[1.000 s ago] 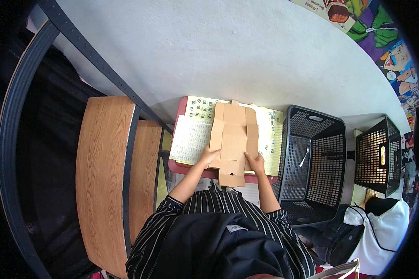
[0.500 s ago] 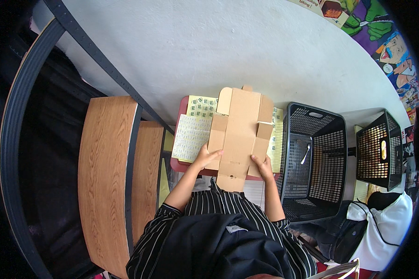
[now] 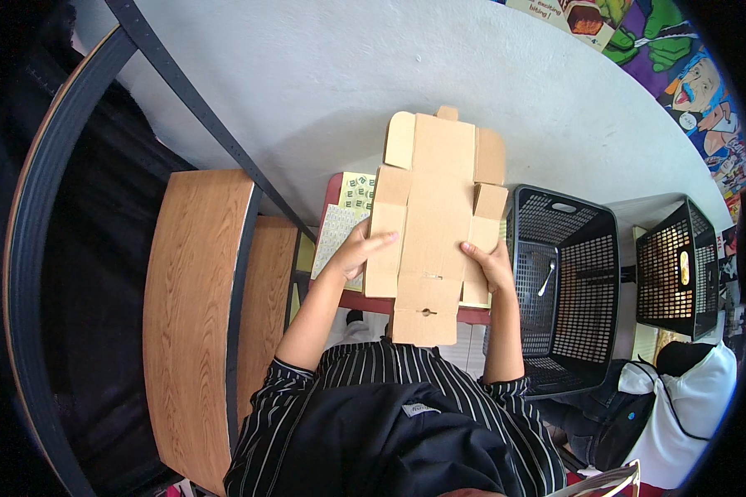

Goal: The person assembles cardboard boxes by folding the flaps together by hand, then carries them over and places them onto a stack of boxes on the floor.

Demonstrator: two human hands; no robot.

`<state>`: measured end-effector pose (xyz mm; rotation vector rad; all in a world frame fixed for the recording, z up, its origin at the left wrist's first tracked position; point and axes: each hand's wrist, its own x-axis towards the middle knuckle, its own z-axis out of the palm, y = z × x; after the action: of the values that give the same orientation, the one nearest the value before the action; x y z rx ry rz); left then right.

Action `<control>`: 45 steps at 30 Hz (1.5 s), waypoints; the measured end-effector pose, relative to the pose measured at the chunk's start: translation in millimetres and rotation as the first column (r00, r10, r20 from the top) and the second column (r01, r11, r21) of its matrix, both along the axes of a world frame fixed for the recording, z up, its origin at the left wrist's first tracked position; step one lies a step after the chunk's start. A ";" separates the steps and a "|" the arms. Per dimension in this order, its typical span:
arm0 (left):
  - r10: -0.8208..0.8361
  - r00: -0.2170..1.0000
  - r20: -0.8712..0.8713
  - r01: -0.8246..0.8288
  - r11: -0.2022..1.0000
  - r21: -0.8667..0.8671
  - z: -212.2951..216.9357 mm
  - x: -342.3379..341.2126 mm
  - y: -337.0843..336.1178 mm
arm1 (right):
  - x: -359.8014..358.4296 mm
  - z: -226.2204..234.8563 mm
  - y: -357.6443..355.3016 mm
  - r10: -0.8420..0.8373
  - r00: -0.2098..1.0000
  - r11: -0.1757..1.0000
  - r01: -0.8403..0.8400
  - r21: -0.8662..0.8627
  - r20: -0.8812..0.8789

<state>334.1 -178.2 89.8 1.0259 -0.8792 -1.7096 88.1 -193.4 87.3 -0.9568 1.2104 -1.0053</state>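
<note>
An unfolded brown cardboard box (image 3: 435, 199) is held up in front of me, with its side flaps standing partly raised and a small slotted hole near its close end. My left hand (image 3: 363, 248) grips its left side flap, thumb on the inner face and fingers behind. On the opposite side my right hand (image 3: 491, 263) holds the right flap the same way. Beneath the cardboard, sheets of stickers (image 3: 333, 236) lie on a red tabletop (image 3: 474, 316), mostly covered by the box.
A large black plastic crate (image 3: 607, 286) with a spoon (image 3: 546, 277) in it stands at the right. Beyond it is a smaller black basket (image 3: 675, 269). Wooden shelves (image 3: 195, 323) on a dark metal frame are at the left. A white wall (image 3: 331, 74) rises behind the table.
Both hands have lifted the cardboard box upward and closer, so it looks larger and its far end now overlaps more of the wall. The grip stays on both side flaps.
</note>
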 end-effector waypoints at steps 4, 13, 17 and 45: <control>0.054 0.999 -0.007 -0.053 0.998 0.022 -2.9 -0.4 -5.4 | 5.0 1.5 24.4 0.033 0.999 0.999 -0.033 0.015 -0.001; 0.235 0.957 0.170 -0.226 0.972 -0.069 -32.3 -17.6 28.2 | -8.6 -12.6 40.8 0.132 0.991 0.987 -0.133 0.093 0.015; 0.317 0.914 0.254 -0.322 0.946 -0.022 -29.0 -27.0 54.0 | -14.2 -23.5 47.3 0.203 0.979 0.974 -0.200 0.103 -0.013; 0.477 0.879 0.005 -0.466 0.856 0.226 -87.9 -46.1 324.2 | -24.3 -46.2 254.0 0.542 0.840 0.835 -0.535 0.127 -0.019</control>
<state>288.0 146.0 1.9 1.2231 -0.3587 -1.4184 63.8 60.6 41.1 -1.1518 0.9454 -0.4527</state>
